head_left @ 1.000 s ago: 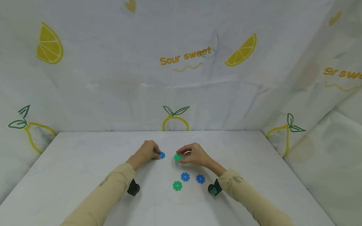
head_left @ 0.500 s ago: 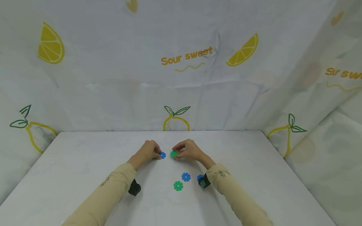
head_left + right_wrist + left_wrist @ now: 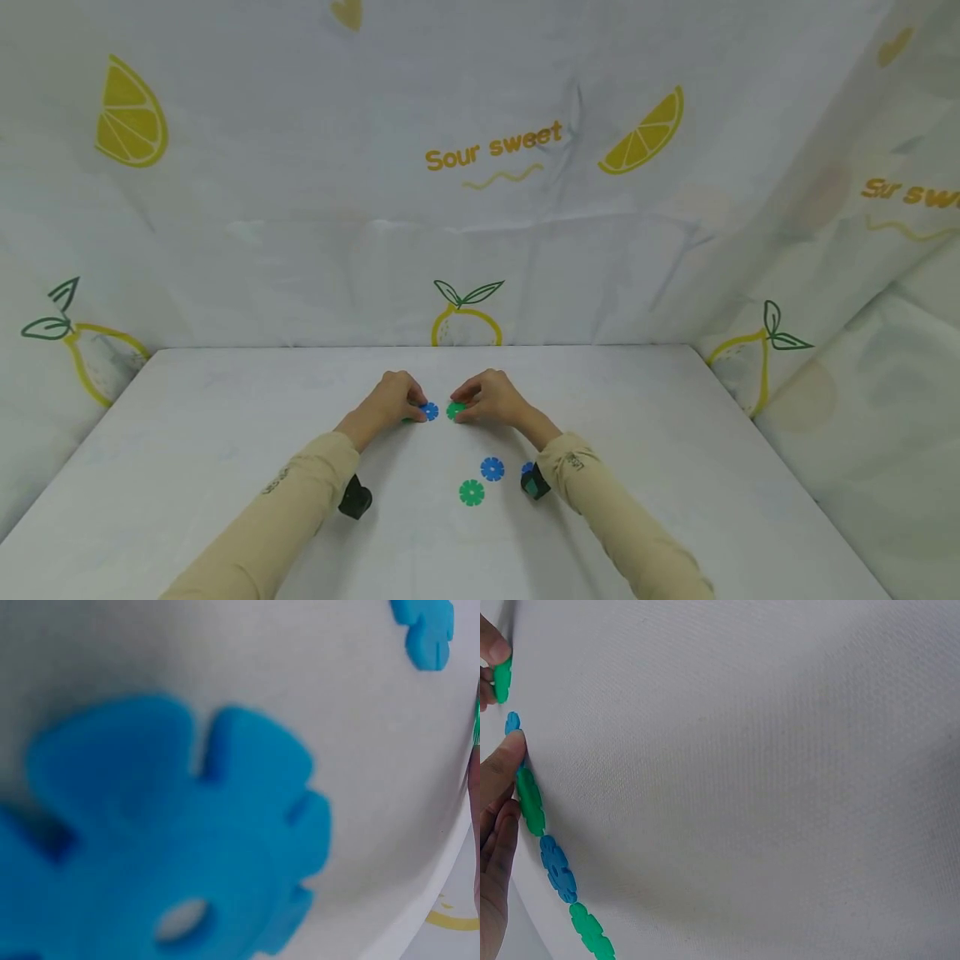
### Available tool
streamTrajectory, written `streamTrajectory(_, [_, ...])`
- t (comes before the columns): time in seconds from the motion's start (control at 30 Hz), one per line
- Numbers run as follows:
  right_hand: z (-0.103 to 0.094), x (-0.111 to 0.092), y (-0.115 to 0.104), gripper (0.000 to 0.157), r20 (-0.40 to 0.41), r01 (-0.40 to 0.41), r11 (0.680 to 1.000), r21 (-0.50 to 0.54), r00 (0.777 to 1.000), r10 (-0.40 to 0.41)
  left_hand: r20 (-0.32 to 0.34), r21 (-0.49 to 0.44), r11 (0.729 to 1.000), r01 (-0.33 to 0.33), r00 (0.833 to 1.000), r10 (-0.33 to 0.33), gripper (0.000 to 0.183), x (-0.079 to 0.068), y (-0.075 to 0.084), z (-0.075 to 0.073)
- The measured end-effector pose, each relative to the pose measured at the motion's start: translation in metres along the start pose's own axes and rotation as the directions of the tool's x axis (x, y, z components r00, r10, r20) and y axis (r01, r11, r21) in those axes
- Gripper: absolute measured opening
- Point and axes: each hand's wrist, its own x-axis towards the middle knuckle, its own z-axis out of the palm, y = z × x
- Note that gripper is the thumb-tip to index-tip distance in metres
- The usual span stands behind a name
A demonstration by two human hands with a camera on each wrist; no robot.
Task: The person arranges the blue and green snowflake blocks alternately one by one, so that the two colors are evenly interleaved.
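Note:
At the middle of the table in the head view, my left hand [image 3: 388,399] pinches a blue notched plastic disc [image 3: 430,412], a snowflake-shaped building piece. In the left wrist view this disc heads a row with a green disc [image 3: 531,801], another blue disc [image 3: 559,868] and another green disc [image 3: 592,930], end to end; whether they all interlock is hard to tell. Just to the right, my right hand [image 3: 495,398] pinches a separate green disc [image 3: 454,411] between thumb and fingers. A small gap stands between this disc and the blue one.
Nearer me lie a loose green disc [image 3: 472,492], a blue disc [image 3: 492,469] and a second blue disc [image 3: 527,468], partly covered by the right wrist camera [image 3: 536,482]. The white table [image 3: 225,467] meets a lemon-printed cloth [image 3: 300,250] at its back.
My right hand has moved left with its green disc, narrowing the gap to the blue disc. The right wrist camera now partly covers one loose blue disc. My left hand stays put.

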Motion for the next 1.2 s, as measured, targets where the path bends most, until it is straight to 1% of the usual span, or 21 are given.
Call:
streamTrajectory(0.2, [-0.001, 0.000, 0.000, 0.028, -0.002, 0.006, 1.000, -0.004, 1.000, -0.006, 0.003, 0.005, 1.000, 0.010, 1.000, -0.010, 0.015, -0.001, 0.002, 0.000])
streamTrajectory(0.33, [-0.005, -0.003, 0.000, 0.029, -0.003, 0.013, 1.000, -0.022, 1.000, -0.013, 0.006, 0.004, 1.000, 0.011, 1.000, -0.011, 0.015, 0.000, 0.004, 0.000])
streamTrajectory(0.47, [-0.010, -0.007, 0.003, 0.026, -0.015, 0.013, 0.999, -0.042, 1.000, -0.013, 0.010, 0.009, 1.000, 0.014, 1.000, -0.014, 0.015, 0.001, 0.004, 0.000])
streamTrajectory(0.57, [-0.013, -0.007, 0.005, 0.023, -0.014, 0.009, 1.000, -0.025, 1.000, -0.009, 0.005, 0.013, 1.000, 0.020, 1.000, -0.020, 0.014, 0.000, 0.004, 0.000])
streamTrajectory(0.67, [-0.014, -0.007, 0.006, 0.019, -0.001, 0.027, 1.000, -0.002, 1.000, -0.027, 0.001, 0.012, 1.000, 0.018, 1.000, -0.018, 0.014, -0.002, 0.004, 0.000])
streamTrajectory(0.7, [-0.012, -0.004, 0.012, 0.018, 0.001, 0.058, 0.998, -0.003, 0.998, -0.058, 0.002, 0.010, 1.000, 0.008, 1.000, -0.008, 0.014, -0.002, 0.004, 0.000])
streamTrajectory(0.8, [-0.011, -0.003, 0.012, 0.016, 0.011, 0.072, 0.997, -0.011, 0.997, -0.072, 0.003, 0.009, 1.000, -0.004, 1.000, 0.004, 0.014, -0.002, 0.003, 0.001])
streamTrajectory(0.9, [-0.009, -0.001, 0.012, 0.017, 0.010, 0.063, 0.998, -0.024, 0.998, -0.063, 0.003, 0.016, 1.000, -0.004, 1.000, 0.004, 0.014, -0.001, 0.003, 0.002])
streamTrajectory(0.93, [-0.010, -0.003, 0.005, 0.017, 0.010, 0.032, 0.999, -0.027, 0.999, -0.032, 0.003, 0.016, 1.000, 0.005, 1.000, -0.005, 0.014, 0.000, 0.003, 0.002])
streamTrajectory(1.07, [-0.007, 0.001, 0.000, 0.017, 0.001, 0.010, 0.998, -0.057, 1.000, -0.010, 0.012, 0.031, 1.000, 0.006, 1.000, -0.006, 0.014, 0.001, 0.002, 0.001])
streamTrajectory(1.2, [-0.004, 0.003, -0.003, 0.015, 0.005, 0.020, 0.997, -0.072, 1.000, -0.020, 0.016, 0.048, 0.999, 0.005, 1.000, -0.006, 0.014, 0.001, 0.002, 0.000])
